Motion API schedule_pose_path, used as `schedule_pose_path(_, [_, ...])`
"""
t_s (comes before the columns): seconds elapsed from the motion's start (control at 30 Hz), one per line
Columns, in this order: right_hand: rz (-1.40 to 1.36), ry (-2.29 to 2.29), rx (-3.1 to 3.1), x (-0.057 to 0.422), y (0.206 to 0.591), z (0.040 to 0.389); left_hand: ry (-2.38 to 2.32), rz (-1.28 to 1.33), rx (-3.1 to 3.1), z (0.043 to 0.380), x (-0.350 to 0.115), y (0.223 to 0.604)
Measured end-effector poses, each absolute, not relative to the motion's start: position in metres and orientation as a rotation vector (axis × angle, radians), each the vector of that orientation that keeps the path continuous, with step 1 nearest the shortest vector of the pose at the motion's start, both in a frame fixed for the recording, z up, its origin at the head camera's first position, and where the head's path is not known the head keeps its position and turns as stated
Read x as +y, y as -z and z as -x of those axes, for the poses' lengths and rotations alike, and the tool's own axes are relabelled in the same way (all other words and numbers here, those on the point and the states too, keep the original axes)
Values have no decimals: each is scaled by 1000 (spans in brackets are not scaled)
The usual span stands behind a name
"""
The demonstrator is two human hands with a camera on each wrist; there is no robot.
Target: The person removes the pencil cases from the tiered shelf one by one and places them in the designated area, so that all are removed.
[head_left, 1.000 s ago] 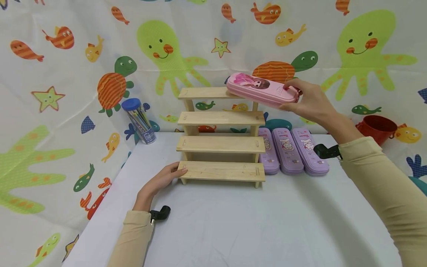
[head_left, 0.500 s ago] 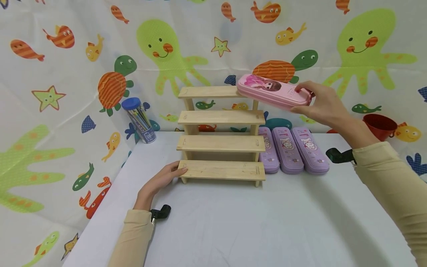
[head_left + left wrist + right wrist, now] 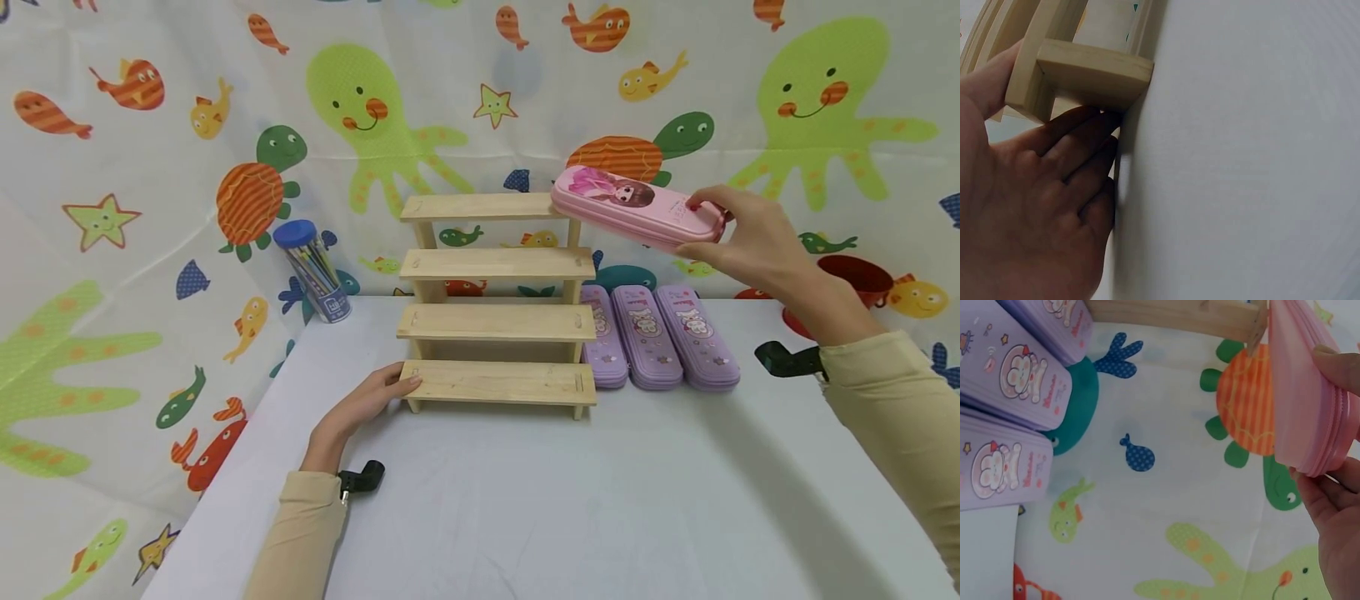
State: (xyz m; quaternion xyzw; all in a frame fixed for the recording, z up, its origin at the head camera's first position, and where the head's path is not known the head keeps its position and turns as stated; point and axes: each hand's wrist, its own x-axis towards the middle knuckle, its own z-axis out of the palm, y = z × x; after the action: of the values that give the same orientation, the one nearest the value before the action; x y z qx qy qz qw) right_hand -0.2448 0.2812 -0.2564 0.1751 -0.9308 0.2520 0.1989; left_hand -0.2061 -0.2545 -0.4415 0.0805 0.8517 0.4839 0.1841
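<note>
My right hand (image 3: 772, 242) pinches a pink pencil case (image 3: 637, 208) by its right end, thumb on the lid side. The case has a doll-like girl on its lid and slants down to the right. Its left end overlaps the right end of the top tier of a four-step wooden display shelf (image 3: 495, 379) in the head view. In the right wrist view, fingers grip the case (image 3: 1300, 394) at its zipped end. My left hand (image 3: 360, 408) holds the left end of the lowest tier, thumb on top. The left wrist view shows its fingers beside the shelf's leg (image 3: 1094, 69).
Three purple pencil cases (image 3: 647, 337) lie side by side right of the shelf, the leftmost partly behind it. A clear tub of pencils with a blue lid (image 3: 311, 271) stands at the back left. A red cup (image 3: 862, 279) is partly hidden behind the right arm.
My right hand has moved to the right with the pink pencil case, uncovering more of the top tier. The left hand and the shelf stay in place.
</note>
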Motion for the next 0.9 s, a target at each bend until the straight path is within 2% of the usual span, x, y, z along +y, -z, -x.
schedule_pose_path(0.9, [-326, -721, -2625, 320, 269, 225, -1333, -193, 2413, 206, -253, 440])
